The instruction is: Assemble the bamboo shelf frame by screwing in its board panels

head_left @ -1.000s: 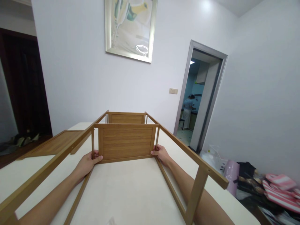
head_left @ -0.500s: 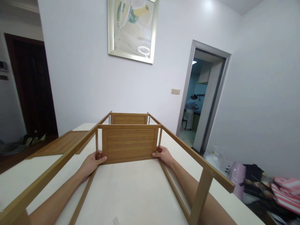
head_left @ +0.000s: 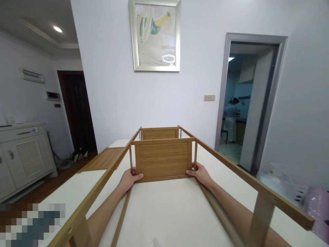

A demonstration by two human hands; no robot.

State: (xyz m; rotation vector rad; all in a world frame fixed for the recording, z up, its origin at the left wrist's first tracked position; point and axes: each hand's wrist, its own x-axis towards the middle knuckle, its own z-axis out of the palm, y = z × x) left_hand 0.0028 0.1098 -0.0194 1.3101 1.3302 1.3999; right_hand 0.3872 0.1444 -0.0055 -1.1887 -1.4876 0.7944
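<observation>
A wooden shelf frame [head_left: 226, 162] lies on its side on a white table [head_left: 164, 212], its long rails running away from me. Across it stands a brown shelf panel [head_left: 163, 159], upright between the side rails. My left hand [head_left: 128, 180] grips the panel's lower left corner, thumb on the near face and fingers behind, around the thin upright. At the lower right corner my right hand [head_left: 202, 174] holds the panel the same way. Farther back in the frame is a second panel [head_left: 159, 133].
Another wooden panel [head_left: 102, 158] lies flat on the table's left side. A white cabinet [head_left: 25, 154] stands at the far left. Beyond the doorway [head_left: 221, 103] a person [head_left: 230, 118] stands in another room. A pink wrapped roll [head_left: 317, 206] is at the right.
My view has turned left and levelled, so the frame and hands appear farther right and the cabinet shows. Both hands keep their hold on the panel's lower corners.
</observation>
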